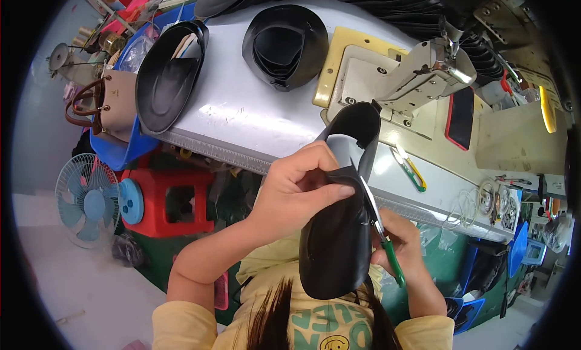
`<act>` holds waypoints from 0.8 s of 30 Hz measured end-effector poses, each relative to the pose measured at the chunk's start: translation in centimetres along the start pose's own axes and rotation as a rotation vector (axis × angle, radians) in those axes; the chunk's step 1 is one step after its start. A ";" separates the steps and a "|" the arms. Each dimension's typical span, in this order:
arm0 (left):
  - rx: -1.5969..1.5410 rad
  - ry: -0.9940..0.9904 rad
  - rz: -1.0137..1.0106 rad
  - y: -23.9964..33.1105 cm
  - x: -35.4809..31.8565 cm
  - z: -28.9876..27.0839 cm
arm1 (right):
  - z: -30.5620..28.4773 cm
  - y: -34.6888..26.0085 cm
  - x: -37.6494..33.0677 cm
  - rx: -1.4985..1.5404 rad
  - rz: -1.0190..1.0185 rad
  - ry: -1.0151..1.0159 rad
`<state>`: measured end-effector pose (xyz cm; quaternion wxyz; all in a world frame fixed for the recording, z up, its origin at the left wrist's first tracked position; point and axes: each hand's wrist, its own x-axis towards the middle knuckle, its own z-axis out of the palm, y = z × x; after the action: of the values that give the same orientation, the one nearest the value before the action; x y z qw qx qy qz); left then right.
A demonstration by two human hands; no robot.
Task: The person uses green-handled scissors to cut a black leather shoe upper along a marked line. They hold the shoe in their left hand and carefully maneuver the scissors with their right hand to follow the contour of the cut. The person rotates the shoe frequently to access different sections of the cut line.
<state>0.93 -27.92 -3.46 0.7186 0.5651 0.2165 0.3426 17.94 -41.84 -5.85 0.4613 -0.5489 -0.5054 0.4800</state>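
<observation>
Over my lap I hold a black shoe upper [336, 247], smooth and glossy, with its open end towards the sewing machine. My left hand [296, 189] is closed on it, thumb and fingers pinching a folded edge near the opening. In my right hand [396, 238] is a pair of scissors [392, 262] with green handles. The metal blades lie along the upper's right edge, close to the left thumb. Whether they are cutting cannot be made out. Part of the right hand's fingers is hidden behind the upper and scissors.
A sewing machine [417, 78] stands at the right of the white table [242, 123]. Near it lie a phone [460, 118] and thread snips [411, 168]. Nested black uppers [284, 47] and a long black piece [172, 84] sit further left. A fan [91, 202] and red stool [163, 205] are at left.
</observation>
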 end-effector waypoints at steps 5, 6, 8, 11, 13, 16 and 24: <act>-0.028 0.008 -0.010 -0.5 -0.1 -0.3 | 0.0 -0.2 0.1 0.006 0.027 0.006; -0.035 0.011 -0.014 -0.5 -0.1 -0.3 | 0.1 -0.3 0.1 0.016 0.036 0.010; -0.035 0.010 -0.016 -0.7 -0.1 -0.4 | 0.2 -0.3 0.0 0.038 0.054 0.015; 0.016 -0.015 -0.031 -0.7 0.0 -0.9 | 0.2 -0.4 -0.2 0.064 0.077 0.035; 0.072 -0.026 -0.059 -0.4 -0.1 -1.2 | 0.1 -0.2 -0.4 0.020 0.063 0.049; 0.146 -0.037 -0.116 0.5 -0.1 -1.4 | -0.3 -0.7 -0.4 -0.083 0.038 0.049; 0.236 -0.069 -0.176 1.4 0.3 -1.5 | -0.3 -0.8 -0.4 -0.031 0.075 0.023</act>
<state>-0.31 -26.53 -2.47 0.6814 0.6359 0.2791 0.2309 18.15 -42.18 -4.99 0.4401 -0.5803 -0.4864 0.4827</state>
